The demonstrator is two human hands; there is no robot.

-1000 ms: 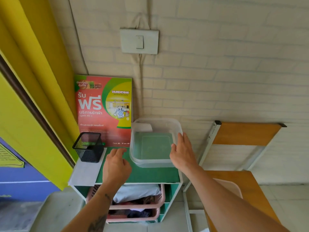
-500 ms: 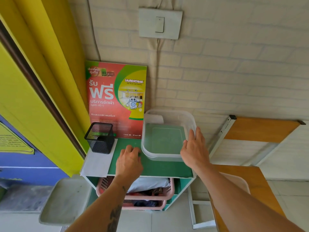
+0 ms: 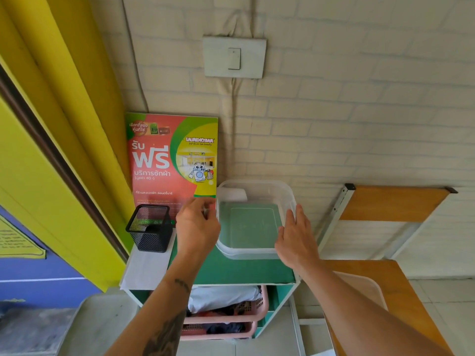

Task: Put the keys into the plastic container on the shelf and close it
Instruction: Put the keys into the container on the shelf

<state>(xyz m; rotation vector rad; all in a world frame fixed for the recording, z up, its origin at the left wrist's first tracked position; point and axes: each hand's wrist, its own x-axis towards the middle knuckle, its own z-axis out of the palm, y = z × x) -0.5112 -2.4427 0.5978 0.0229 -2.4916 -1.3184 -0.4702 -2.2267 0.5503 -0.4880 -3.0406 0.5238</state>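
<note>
A clear plastic container (image 3: 257, 187) stands on the green top of a small shelf unit (image 3: 231, 271), against the brick wall. I cannot tell whether a lid is on it. My left hand (image 3: 196, 227) is at its left rim with the fingers curled onto the edge. On the opposite side, my right hand (image 3: 295, 242) lies against the right wall with fingers stretched along the rim. No keys are visible in either hand, in the container or on the shelf.
A black mesh pen holder (image 3: 150, 228) and a white sheet (image 3: 146, 268) sit left of the container. A red laundry poster (image 3: 172, 160) leans behind. Pink baskets (image 3: 231, 319) with cloth fill the shelf below. A wooden desk (image 3: 385, 291) stands at right, a grey tray (image 3: 95, 327) lower left.
My left hand has lifted off the green shelf top and moved up and right to the container's left rim. The right hand stays at the container's right side.
</note>
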